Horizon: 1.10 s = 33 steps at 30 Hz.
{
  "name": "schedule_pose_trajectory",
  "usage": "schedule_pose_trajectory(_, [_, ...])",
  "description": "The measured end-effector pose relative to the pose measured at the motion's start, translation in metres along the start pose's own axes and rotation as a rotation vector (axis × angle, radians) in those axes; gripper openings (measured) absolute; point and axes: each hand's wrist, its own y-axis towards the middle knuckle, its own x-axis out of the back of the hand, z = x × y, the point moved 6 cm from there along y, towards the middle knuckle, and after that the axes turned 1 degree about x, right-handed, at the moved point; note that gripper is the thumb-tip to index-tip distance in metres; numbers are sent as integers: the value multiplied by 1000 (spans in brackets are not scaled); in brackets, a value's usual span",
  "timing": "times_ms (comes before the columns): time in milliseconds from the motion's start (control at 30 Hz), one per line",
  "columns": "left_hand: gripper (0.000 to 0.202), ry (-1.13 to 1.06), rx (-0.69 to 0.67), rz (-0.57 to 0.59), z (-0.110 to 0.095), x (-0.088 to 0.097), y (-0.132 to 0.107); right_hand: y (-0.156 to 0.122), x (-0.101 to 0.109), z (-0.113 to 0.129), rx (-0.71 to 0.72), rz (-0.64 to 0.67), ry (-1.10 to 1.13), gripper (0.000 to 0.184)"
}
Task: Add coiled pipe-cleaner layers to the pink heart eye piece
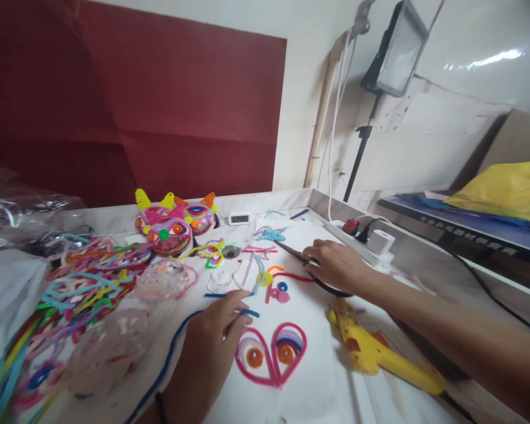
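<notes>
My left hand [214,333] is closed, with a blue pipe cleaner [173,344] running through its fingers. The short blue end pokes out past the fingertips, and a long tail curves down toward the front left. On the right, my right hand [335,265] grips a pair of scissors [294,252] low over the white tabletop, blades pointing to the far left. Near my left hand lie two teardrop eye shapes [277,356], outlined in magenta pipe cleaner with orange centres. Small coiled pieces [280,294], pink and blue, sit between the hands.
Colourful pipe cleaners [88,282] are heaped on the left, with clear plastic containers [115,347] beside them. Several finished animal faces [170,235] stand behind, near a small digital clock [239,218]. A yellow glue gun [380,350] lies at right, below a power strip [357,241].
</notes>
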Motion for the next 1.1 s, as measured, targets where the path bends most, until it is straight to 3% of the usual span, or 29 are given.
schedule_pose_trajectory(133, [25,109,-226,-56,-16,1,-7,-20,-2,65,279,158,381,12])
schedule_pose_trajectory(267, [27,166,-347,-55,-27,0,-12,-30,-13,100,358,308,641,11])
schedule_pose_trajectory(367, [25,156,-340,-58,-29,1,-12,-28,-17,106,349,360,731,7])
schedule_pose_trajectory(533, [13,205,-189,7,-23,1,-9,-26,-15,104,308,364,790,9])
schedule_pose_trajectory(667, [18,333,-259,8,-28,0,-10,-27,-19,104,264,366,844,10])
schedule_pose_trajectory(800, [22,320,-285,-22,-32,2,-10,-29,-23,106,221,364,899,12])
schedule_pose_trajectory(900, [24,272,-173,3,-28,4,-8,-29,-24,108,191,362,966,18])
schedule_pose_trajectory(1033, [19,2,173,151,-13,0,-6,-26,-27,105,157,355,1041,19])
schedule_pose_trajectory(1100, [18,-95,263,196,-10,-3,-6,-25,-29,103,145,356,1060,18])
